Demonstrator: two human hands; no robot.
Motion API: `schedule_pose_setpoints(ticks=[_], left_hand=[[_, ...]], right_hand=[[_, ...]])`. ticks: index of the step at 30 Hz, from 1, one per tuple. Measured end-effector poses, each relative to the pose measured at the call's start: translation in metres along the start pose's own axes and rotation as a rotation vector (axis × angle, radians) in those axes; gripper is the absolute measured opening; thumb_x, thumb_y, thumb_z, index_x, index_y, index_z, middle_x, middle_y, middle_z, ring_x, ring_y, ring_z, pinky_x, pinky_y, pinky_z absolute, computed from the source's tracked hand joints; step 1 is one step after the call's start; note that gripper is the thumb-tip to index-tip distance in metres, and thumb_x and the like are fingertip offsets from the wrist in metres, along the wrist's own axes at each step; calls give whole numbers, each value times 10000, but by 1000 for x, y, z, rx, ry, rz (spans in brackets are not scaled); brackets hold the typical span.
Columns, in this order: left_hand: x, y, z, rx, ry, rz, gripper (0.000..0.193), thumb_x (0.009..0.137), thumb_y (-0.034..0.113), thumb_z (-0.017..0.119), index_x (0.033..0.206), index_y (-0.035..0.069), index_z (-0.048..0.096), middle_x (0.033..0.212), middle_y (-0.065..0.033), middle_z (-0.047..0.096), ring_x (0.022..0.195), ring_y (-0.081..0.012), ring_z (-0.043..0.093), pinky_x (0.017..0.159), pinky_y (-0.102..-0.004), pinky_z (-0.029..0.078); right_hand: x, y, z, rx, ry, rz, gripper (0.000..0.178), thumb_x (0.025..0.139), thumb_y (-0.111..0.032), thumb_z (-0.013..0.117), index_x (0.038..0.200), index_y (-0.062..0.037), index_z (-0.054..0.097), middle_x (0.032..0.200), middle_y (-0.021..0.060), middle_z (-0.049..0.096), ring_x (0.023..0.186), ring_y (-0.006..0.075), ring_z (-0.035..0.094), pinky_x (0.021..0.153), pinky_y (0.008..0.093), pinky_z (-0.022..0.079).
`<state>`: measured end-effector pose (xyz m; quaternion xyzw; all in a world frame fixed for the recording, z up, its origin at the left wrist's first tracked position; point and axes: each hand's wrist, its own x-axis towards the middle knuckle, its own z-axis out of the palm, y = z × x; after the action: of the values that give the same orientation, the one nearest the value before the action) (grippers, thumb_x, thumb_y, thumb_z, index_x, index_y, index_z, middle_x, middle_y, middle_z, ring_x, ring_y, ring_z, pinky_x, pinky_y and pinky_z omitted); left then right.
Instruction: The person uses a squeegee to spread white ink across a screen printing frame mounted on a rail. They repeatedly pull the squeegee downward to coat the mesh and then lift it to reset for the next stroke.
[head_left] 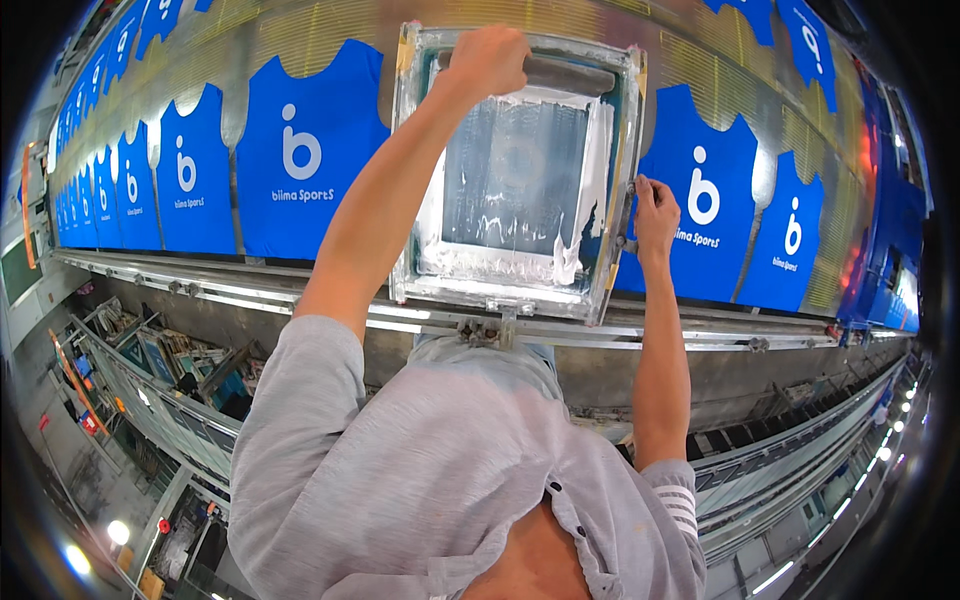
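squeegee at the frame's far edge

left hand grips the squeegee, long axis running left to right; open mesh stretches toward the near edge. right hand bends its fingers at the right edge; whether gripping, i can't tell.

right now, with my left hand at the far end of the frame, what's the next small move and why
Probably draw the dark bar a little toward you with your left hand, leaving your right hand at the frame's right edge. The bar sits at the frame's far end, and the mesh lies between it and the white paste at the near end.
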<state>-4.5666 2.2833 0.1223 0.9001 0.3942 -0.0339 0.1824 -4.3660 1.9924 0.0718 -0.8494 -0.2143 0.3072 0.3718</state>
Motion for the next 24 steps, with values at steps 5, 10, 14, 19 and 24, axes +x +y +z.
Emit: schedule_pose_setpoints(ticks=[5, 10, 14, 19, 24], left_hand=[[-118, 26, 47, -80, 74, -31, 434, 703, 63, 646, 1080, 227, 785, 908, -120, 756, 858, -331, 722, 756, -477, 562], [-278, 69, 106, -231, 423, 106, 341, 744, -68, 564, 1042, 18, 707, 1057, -171, 736, 1023, -330, 706, 883, -449, 555], [-329, 77, 100, -206, 382, 101, 364, 767, -45, 582, 1113, -1, 686, 1194, -133, 709, 1145, -309, 664, 951, -426, 533], [-333, 34, 78, -298, 411, 98, 277, 759, -10, 595, 1017, 25, 689, 1055, -131, 723, 1040, -312, 689, 883, -424, 537], [-367, -101, 51, -307, 246, -13, 112, 694, -20, 593, 775, 56, 612, 778, -116, 662, 791, -349, 674, 701, -461, 521]], right_hand=[[13, 3, 0, -23, 38, -65, 406, 967, -364, 684, 993, 39, 723, 768, 84, 664, 689, 161, 574, 639, 338, 458], [16, 2, 6, 59, 70, -82, 352, 968, -309, 665, 921, 37, 715, 690, 74, 626, 615, 142, 541, 572, 351, 434], [20, 1, 11, 100, 148, -163, 303, 967, -339, 657, 961, -42, 720, 619, -19, 528, 461, 88, 435, 390, 296, 329], [-2, -32, 36, 69, 199, -222, 256, 955, -272, 663, 950, -29, 743, 663, 4, 596, 552, 109, 500, 496, 311, 380], [-63, -62, 184, 262, 106, -211, 226, 954, -223, 653, 903, -20, 739, 821, 90, 719, 725, 189, 639, 675, 372, 492]])
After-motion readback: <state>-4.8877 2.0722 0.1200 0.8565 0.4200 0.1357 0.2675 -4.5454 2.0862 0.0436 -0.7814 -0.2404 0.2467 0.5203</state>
